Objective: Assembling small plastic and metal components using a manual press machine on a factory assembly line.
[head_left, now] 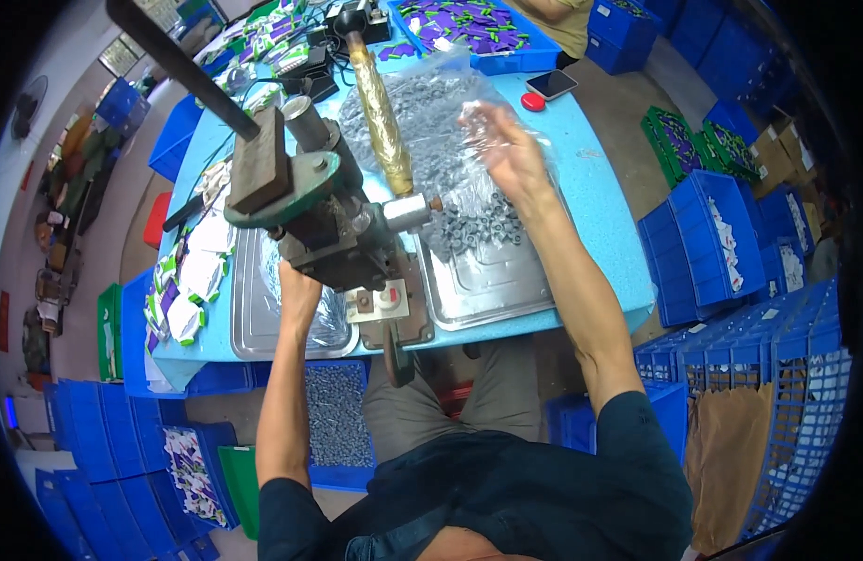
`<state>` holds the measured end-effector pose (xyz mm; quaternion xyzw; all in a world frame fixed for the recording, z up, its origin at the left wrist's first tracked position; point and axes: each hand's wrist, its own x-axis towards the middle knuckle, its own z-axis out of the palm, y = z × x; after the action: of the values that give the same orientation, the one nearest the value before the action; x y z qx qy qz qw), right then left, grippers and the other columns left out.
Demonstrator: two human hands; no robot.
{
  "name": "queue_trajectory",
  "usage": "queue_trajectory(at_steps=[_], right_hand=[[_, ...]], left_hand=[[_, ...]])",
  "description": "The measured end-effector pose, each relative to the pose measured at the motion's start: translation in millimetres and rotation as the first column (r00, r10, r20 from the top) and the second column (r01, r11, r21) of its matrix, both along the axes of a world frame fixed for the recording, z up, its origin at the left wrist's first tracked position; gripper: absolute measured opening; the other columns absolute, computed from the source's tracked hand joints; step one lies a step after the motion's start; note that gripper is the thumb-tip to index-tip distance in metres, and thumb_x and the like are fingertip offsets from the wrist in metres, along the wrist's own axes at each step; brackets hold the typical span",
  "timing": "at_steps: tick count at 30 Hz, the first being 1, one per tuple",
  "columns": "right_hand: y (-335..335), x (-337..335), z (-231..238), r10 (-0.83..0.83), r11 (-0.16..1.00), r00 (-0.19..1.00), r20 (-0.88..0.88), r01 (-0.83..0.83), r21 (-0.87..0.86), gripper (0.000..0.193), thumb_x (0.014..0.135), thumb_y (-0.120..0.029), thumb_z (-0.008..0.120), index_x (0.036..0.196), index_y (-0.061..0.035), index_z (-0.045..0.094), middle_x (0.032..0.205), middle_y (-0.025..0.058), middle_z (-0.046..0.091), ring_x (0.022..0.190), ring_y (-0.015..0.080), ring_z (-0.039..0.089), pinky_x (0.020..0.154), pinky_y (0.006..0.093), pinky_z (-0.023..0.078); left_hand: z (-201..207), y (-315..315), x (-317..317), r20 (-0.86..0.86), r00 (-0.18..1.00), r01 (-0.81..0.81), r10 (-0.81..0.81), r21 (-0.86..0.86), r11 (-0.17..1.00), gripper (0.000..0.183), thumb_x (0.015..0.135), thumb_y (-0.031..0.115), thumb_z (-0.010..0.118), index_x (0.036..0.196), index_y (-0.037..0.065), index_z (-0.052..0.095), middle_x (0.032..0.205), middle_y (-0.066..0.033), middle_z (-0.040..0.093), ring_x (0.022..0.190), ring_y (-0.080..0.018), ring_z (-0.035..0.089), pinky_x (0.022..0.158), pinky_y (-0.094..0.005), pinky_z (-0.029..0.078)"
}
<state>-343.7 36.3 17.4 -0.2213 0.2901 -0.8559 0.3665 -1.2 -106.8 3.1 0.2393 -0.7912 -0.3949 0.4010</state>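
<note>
Right hand (514, 150): yours was half-curled at the clear bag (434, 112), hold unclear.
Left hand (298, 288): the press (333, 238) hid your fingers; hold unclear.

Before you, the hand press (330, 254) is standing at the near edge of the table (600, 210), the left tray (249, 313) and the right tray (487, 292) are lying on its two sides, and your left hand (298, 294) is hovering over the left one. A bag of small parts (441, 112) is lying partly on the right tray, below your right hand (511, 150), and behind it the far bin (515, 62) is standing, with a phone (552, 84) lying nearby. Under the table, to the left of your legs, the lower bin (342, 479) is holding small parts.
</note>
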Motion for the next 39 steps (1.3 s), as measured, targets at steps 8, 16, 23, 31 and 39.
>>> queue_trajectory(at_steps=[8, 16, 23, 31, 39], right_hand=[[91, 43, -26, 0.205, 0.975, 0.976, -0.08, -0.211, -0.074, 0.058, 0.082, -0.012, 0.061, 0.139, -0.0051, 0.056, 0.148, 0.0144, 0.051, 0.139, 0.0379, 0.045, 0.112, 0.0467, 0.039], [60, 23, -26, 0.156, 0.83, 0.089, -0.984, 0.528, 0.18, 0.053, 0.087, 0.01, 0.046, 0.136, -0.0058, 0.058, 0.135, 0.0141, 0.062, 0.13, 0.0336, 0.054, 0.111, 0.0435, 0.042], [-47, -28, -45, -0.043, 0.756, -0.319, -0.947, 0.609, -0.24, 0.042, 0.09, -0.016, 0.069, 0.13, -0.0054, 0.06, 0.127, 0.0157, 0.062, 0.119, 0.036, 0.056, 0.1, 0.0457, 0.047], [-103, -70, -39, -0.028, 0.617, -0.208, -0.978, 0.766, -0.181, 0.065, 0.092, -0.051, 0.062, 0.137, -0.0052, 0.054, 0.138, 0.0208, 0.053, 0.13, 0.0367, 0.046, 0.106, 0.0536, 0.036], [-82, -29, 29, -0.252, 0.484, -0.299, -0.92, 0.785, -0.387, 0.068, 0.086, -0.052, 0.069, 0.135, -0.0082, 0.056, 0.133, 0.0183, 0.052, 0.121, 0.0346, 0.048, 0.1, 0.0536, 0.036]], left_hand=[[-6, -93, -173, -0.163, 0.987, 0.067, -0.003, 0.39, 0.919, 0.055, 0.095, 0.025, 0.067, 0.136, -0.005, 0.047, 0.107, -0.0129, 0.068, 0.1, -0.0166, 0.065, 0.084, -0.0311, 0.053], [50, -156, -233, 0.069, 0.988, -0.117, 0.138, -0.257, 0.959, 0.071, 0.082, 0.044, 0.082, 0.128, -0.004, 0.055, 0.112, -0.0184, 0.066, 0.101, -0.0294, 0.065, 0.087, -0.0403, 0.051], [30, -177, -293, 0.309, 0.95, 0.118, -0.053, -0.197, 0.973, 0.026, 0.094, 0.033, 0.07, 0.105, 0.01, 0.077, 0.099, -0.006, 0.074, 0.096, -0.017, 0.067, 0.091, -0.0318, 0.049], [110, -148, -297, -0.452, 0.837, 0.52, -0.309, 0.48, 0.707, 0.025, 0.1, 0.034, 0.062, 0.11, 0.011, 0.065, 0.129, -0.0076, 0.066, 0.118, -0.0268, 0.061, 0.098, -0.0479, 0.048], [176, -96, -261, -0.499, 0.469, 0.862, -0.729, 0.079, 0.5, 0.038, 0.107, 0.035, 0.049, 0.124, 0.004, 0.062, 0.132, -0.0174, 0.061, 0.129, -0.0302, 0.055, 0.107, -0.0511, 0.044]])
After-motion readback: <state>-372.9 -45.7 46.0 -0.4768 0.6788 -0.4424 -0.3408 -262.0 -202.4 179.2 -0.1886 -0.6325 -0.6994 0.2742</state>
